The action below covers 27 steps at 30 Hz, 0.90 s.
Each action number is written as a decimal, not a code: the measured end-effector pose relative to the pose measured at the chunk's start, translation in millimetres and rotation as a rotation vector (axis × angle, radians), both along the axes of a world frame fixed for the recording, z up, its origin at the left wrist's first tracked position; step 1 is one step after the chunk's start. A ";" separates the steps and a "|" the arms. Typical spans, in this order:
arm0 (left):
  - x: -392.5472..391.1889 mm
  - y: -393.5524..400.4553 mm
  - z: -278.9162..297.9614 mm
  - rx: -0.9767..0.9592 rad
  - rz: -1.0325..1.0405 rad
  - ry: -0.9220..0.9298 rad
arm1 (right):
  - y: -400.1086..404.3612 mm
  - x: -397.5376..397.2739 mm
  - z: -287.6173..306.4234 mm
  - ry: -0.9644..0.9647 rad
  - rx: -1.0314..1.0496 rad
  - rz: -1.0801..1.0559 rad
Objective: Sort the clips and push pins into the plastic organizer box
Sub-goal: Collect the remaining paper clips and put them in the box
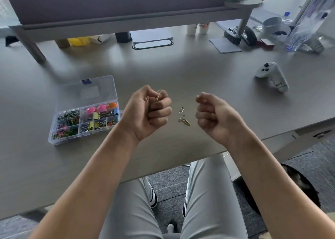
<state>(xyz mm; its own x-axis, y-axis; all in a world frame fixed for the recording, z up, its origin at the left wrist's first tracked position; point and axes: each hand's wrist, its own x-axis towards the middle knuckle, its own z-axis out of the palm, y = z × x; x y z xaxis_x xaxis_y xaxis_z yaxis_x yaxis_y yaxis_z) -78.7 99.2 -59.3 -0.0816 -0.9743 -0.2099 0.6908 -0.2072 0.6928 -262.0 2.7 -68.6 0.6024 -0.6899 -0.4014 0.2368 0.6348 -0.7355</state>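
Note:
A clear plastic organizer box (59, 128) lies open on the grey desk at the left, its lid (87, 92) folded back. Its compartments hold coloured paper clips, binder clips and round pink and orange push pins. My left hand (150, 112) is raised just right of the box, fingers curled round a few metal paper clips (158, 96) that stick up from the fist. Three loose paper clips (184, 118) lie on the desk between my hands. My right hand (212, 115) hovers to their right with curled fingers, and I see nothing in it.
A white game controller (272, 75) lies at the right. Along the back stand a monitor riser (126, 21), cups, notepads (224, 45), a tape dispenser (233, 35) and a plastic bottle (304, 30). The desk's front edge runs just below my wrists, with my legs underneath.

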 end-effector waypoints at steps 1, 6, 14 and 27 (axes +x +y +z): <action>-1.2 0.7 -0.6 -0.037 -0.007 0.075 | -1.8 -0.3 -0.2 -0.107 0.133 -0.003; -10.0 -8.5 -0.7 0.047 0.125 -0.077 | -1.2 6.3 -5.5 0.035 -0.051 -0.021; -4.0 0.4 -9.1 0.222 0.301 -0.191 | -33.7 -1.0 -5.9 0.802 -1.243 0.375; -20.4 2.2 -14.2 0.318 0.376 -0.516 | -45.2 4.0 -9.8 0.640 -1.442 0.434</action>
